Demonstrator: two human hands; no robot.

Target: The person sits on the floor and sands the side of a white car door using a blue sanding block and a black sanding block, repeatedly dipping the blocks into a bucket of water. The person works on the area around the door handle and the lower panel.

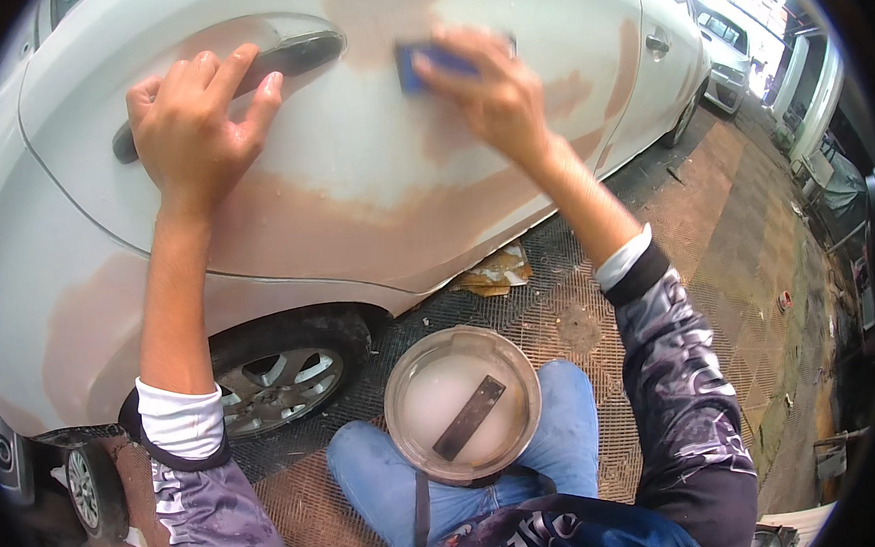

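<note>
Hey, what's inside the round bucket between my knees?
The bucket holds cloudy whitish liquid and a dark flat strip. The cloudiness hides the bottom, so anything lying there can't be seen.

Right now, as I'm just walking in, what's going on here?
A person's right hand, blurred, holds a blue block at the side of a white car. The left hand lies across the dark door handle, fingers spread. Brownish patches mark the bodywork. Between the person's blue-jeaned legs is a bucket of cloudy liquid with a dark flat bar in it.
</note>
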